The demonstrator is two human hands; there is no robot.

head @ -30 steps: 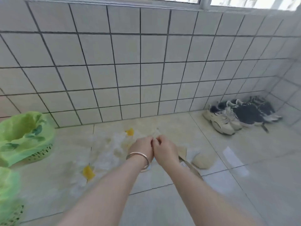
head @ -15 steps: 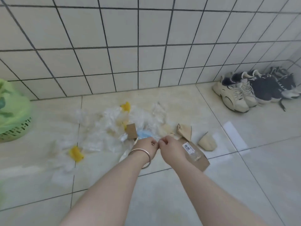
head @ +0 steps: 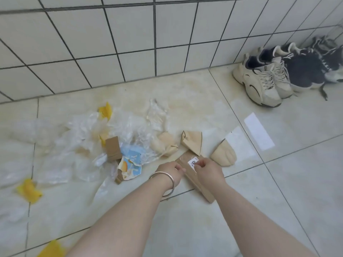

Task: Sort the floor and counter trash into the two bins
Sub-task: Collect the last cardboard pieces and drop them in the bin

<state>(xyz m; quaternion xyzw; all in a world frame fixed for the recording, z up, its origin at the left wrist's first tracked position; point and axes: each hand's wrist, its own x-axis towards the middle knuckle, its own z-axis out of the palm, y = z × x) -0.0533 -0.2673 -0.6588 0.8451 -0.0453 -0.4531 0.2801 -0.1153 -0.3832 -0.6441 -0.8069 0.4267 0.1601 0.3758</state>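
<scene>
Reaching down to the floor, the right hand (head: 207,170) pinches the label end of a brown paper bag (head: 199,184) while the left hand (head: 171,171), fingers curled, grips its edge. Sorting looks barely begun: clear plastic wrap (head: 118,130) and yellow scraps (head: 28,190) lie left of that grip, beige pieces (head: 223,154) just beyond, no bin in view.

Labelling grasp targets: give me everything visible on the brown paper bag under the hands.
The brown paper bag looks like flat kraft paper, lying folded on the floor tile, its long axis running diagonally toward the lower right. A white label sits near its upper end. The right hand pinches at the label; the left hand touches its left edge.
</scene>
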